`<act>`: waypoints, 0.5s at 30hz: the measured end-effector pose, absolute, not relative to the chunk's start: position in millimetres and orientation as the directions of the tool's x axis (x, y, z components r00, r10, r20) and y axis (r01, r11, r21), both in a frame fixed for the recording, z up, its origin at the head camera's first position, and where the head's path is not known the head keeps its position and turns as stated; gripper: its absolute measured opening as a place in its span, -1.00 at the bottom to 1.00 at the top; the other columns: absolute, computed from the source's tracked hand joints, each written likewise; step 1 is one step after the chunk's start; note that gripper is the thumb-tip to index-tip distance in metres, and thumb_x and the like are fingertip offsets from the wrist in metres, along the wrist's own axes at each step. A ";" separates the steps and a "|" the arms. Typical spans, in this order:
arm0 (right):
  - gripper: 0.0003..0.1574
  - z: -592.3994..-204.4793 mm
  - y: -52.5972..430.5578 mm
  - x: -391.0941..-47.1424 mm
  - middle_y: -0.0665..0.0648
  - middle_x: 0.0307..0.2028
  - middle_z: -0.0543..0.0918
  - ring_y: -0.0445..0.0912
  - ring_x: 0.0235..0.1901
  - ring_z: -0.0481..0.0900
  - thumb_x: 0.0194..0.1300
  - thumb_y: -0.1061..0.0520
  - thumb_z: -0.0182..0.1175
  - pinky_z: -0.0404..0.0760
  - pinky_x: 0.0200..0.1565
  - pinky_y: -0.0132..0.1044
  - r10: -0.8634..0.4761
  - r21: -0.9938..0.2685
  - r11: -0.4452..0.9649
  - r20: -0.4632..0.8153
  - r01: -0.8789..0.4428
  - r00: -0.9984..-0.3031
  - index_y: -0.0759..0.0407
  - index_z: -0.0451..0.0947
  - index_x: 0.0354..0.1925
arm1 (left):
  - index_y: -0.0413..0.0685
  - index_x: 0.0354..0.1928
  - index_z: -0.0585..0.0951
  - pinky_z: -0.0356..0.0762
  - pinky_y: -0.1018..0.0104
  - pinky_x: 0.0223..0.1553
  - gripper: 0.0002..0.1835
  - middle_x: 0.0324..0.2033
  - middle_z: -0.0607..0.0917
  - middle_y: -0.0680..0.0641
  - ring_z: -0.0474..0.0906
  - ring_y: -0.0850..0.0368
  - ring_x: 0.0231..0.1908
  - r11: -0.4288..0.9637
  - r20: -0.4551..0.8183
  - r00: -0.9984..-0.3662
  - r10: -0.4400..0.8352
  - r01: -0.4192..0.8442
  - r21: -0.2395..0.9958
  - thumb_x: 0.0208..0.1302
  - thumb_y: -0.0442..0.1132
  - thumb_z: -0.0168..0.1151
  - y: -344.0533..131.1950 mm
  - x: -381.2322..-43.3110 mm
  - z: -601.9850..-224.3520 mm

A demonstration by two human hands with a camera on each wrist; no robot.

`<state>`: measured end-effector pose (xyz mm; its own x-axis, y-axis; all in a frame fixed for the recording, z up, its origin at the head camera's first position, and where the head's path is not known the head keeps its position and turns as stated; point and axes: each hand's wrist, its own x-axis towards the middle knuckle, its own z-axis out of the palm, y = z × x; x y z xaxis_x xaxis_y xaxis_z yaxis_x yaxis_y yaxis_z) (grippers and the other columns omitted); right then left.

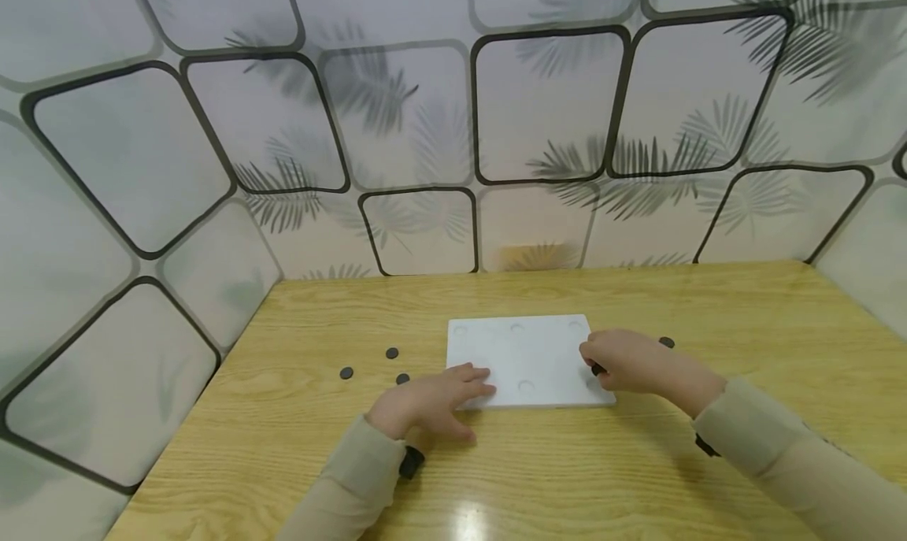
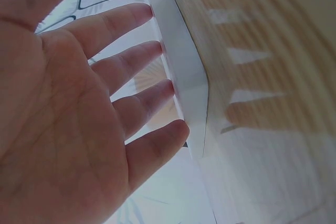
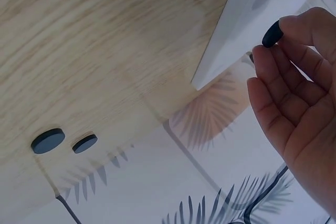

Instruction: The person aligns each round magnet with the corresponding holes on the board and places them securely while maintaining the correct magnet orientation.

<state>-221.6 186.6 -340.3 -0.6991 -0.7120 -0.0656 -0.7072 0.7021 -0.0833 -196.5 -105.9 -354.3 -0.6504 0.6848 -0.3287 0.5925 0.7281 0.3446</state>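
Observation:
A white rectangular board (image 1: 534, 356) with shallow round recesses lies on the table in the head view. At its right end my right hand (image 1: 631, 360) pinches a small black disc (image 3: 273, 34) between thumb and fingertips, held over the board in the right wrist view. My left hand (image 1: 432, 399) rests on the board's front left part with its fingers spread. The left wrist view shows these straight fingers (image 2: 152, 148) meeting the board's edge (image 2: 184, 56), palm visible.
Several loose black discs, such as this one (image 1: 346, 373), lie on the wooden table (image 1: 354, 462) left of the board. Two more discs (image 3: 47, 141) lie to the right, one partly visible past my right wrist. A patterned wall (image 1: 546, 116) borders the table's back and sides.

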 end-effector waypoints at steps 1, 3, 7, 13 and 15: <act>-0.67 -340.5 186.3 -221.2 -0.06 -0.63 0.24 -0.20 -0.62 0.12 -0.05 0.40 0.16 0.15 -0.57 -0.38 -0.711 -0.084 0.704 -0.069 -0.706 -0.700 0.07 0.26 -0.63 | 0.07 0.27 0.25 -0.01 0.20 0.22 -0.30 0.31 0.08 0.05 -0.12 0.09 0.30 0.727 -0.329 -0.649 0.686 0.593 0.345 0.06 -0.05 0.26 -105.9 -196.8 -354.2; -0.67 -340.8 185.4 -220.4 -0.06 -0.63 0.24 -0.19 -0.62 0.13 -0.05 0.40 0.17 0.16 -0.57 -0.38 -0.707 -0.082 0.707 -0.077 -0.702 -0.703 0.07 0.27 -0.63 | 0.07 0.27 0.25 -0.02 0.20 0.23 -0.30 0.31 0.07 0.05 -0.12 0.09 0.30 0.727 -0.329 -0.649 0.686 0.592 0.348 0.07 -0.05 0.25 -105.9 -197.3 -354.1; -0.70 -341.7 183.8 -218.9 -0.05 -0.62 0.26 -0.18 -0.62 0.16 -0.06 0.37 0.20 0.19 -0.56 -0.36 -0.694 -0.068 0.720 -0.107 -0.691 -0.712 0.09 0.30 -0.61 | 0.07 0.28 0.25 -0.02 0.19 0.22 -0.30 0.31 0.07 0.04 -0.12 0.09 0.30 0.726 -0.326 -0.650 0.687 0.592 0.350 0.07 -0.06 0.25 -105.5 -198.3 -354.5; -0.71 -346.0 183.4 -215.9 -0.05 -0.62 0.24 -0.18 -0.62 0.13 -0.08 0.34 0.24 0.17 -0.56 -0.36 -0.708 -0.057 0.705 -0.112 -0.707 -0.697 0.11 0.30 -0.60 | 0.07 0.27 0.25 -0.04 0.20 0.23 -0.30 0.31 0.07 0.05 -0.13 0.09 0.30 0.729 -0.329 -0.651 0.684 0.591 0.346 0.07 -0.05 0.25 -105.6 -196.0 -353.3; -0.69 -347.9 184.3 -215.3 -0.06 -0.63 0.22 -0.19 -0.63 0.11 -0.08 0.34 0.24 0.14 -0.56 -0.36 -0.714 -0.061 0.700 -0.099 -0.712 -0.693 0.10 0.29 -0.61 | 0.07 0.27 0.25 -0.04 0.20 0.23 -0.30 0.31 0.07 0.04 -0.13 0.09 0.30 0.729 -0.328 -0.651 0.684 0.592 0.345 0.07 -0.05 0.25 -105.6 -195.5 -352.8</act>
